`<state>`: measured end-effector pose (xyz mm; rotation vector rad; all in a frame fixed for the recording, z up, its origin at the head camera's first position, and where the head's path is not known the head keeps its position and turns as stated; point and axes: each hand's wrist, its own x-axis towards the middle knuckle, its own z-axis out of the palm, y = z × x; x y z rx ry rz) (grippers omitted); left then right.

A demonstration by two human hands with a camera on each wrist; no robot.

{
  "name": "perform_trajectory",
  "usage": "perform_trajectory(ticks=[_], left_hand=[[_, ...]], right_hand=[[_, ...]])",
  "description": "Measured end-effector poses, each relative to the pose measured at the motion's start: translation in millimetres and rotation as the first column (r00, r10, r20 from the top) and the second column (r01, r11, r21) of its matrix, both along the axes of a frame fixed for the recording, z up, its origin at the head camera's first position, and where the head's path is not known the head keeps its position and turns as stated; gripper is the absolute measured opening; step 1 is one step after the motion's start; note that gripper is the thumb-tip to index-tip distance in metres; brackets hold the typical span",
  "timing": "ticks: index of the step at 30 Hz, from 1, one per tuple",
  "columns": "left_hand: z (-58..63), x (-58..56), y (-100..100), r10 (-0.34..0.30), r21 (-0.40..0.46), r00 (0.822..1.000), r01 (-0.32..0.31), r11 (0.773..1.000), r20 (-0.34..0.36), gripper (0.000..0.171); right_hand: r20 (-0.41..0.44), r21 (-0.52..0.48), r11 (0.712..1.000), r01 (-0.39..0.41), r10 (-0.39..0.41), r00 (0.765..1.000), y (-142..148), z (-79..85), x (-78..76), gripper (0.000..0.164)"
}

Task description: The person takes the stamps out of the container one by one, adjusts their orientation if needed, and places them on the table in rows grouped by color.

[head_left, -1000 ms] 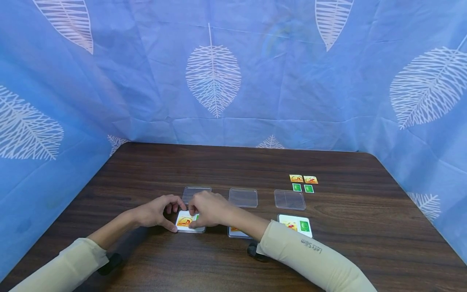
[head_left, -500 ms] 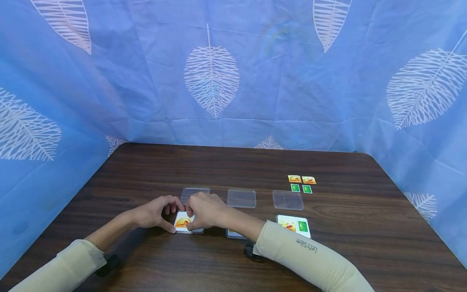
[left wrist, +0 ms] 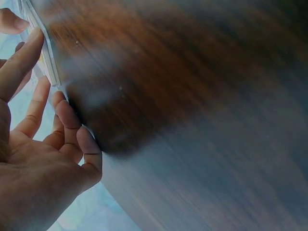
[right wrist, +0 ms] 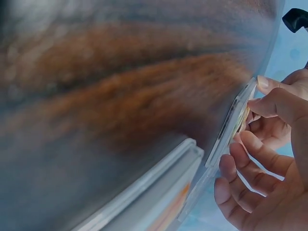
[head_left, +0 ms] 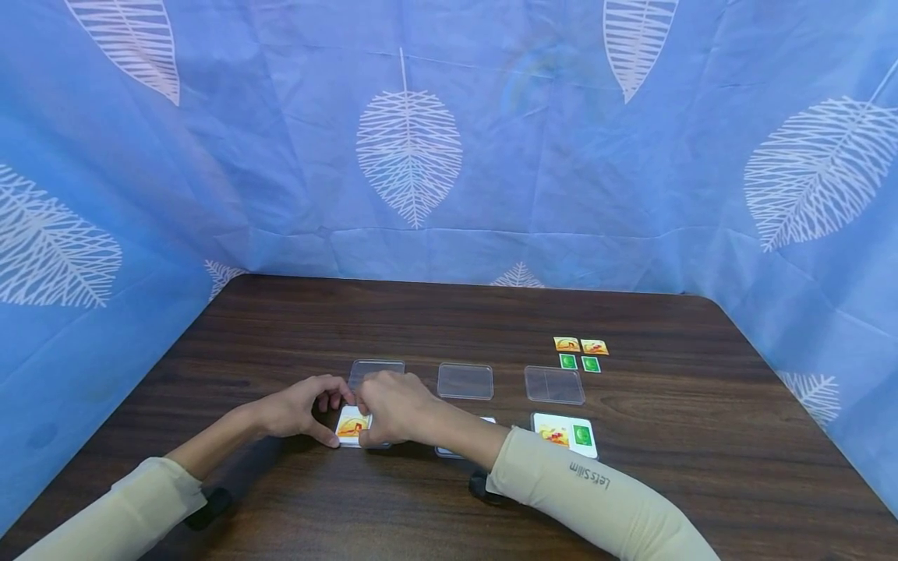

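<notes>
A flat clear plastic case (head_left: 380,446) lies on the table with a white card (head_left: 359,411) in it, which bears an orange-and-yellow picture. My left hand (head_left: 298,409) holds its left side, thumb at the near corner and index finger at the far one. In the left wrist view, the case (left wrist: 49,55) sits between that thumb and index. My right hand (head_left: 400,405) covers the case's right half, fingers bent, thumb and index on the card. The right wrist view has the right thumb (right wrist: 269,103) on the case's face; whether it pinches something small I cannot tell.
Three clear lids (head_left: 466,382) lie in a row behind the cases. A second case (head_left: 449,452) is partly under the right forearm, and a third case (head_left: 565,435) lies to the right. Two orange picture cards (head_left: 594,347) and two green ones (head_left: 592,365) lie at the back right.
My right hand has shifted slightly left over the card, so the green bit showing a second ago is hidden. My left hand keeps its hold on the case.
</notes>
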<state>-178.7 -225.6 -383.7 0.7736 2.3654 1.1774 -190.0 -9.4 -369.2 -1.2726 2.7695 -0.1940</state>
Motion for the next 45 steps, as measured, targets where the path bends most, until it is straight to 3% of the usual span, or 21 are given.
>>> perform_trajectory(ticks=[7,19,31,45], left_hand=[[1.0,0.3,-1.2,-0.010,0.007,1.000,0.010,1.000,0.002,0.047],[1.3,-0.2,0.0,-0.008,0.012,1.000,0.008,1.000,-0.009,0.044],[0.7,-1.4,1.1,0.003,-0.005,1.000,-0.003,1.000,0.003,0.042],[0.6,-0.4,1.8,0.042,-0.030,0.999,-0.042,0.999,-0.004,0.043]], right_hand=[[-0.022,0.000,1.000,-0.004,0.004,1.000,-1.2,-0.1,0.7,0.029],[0.035,-0.038,0.999,0.000,0.002,0.999,-2.0,2.0,2.3,0.034],[0.049,-0.106,0.994,-0.038,0.044,0.998,-2.1,3.4,3.9,0.028],[0.205,-0.302,0.951,-0.066,0.132,0.970,2.1,4.3,-1.5,0.018]])
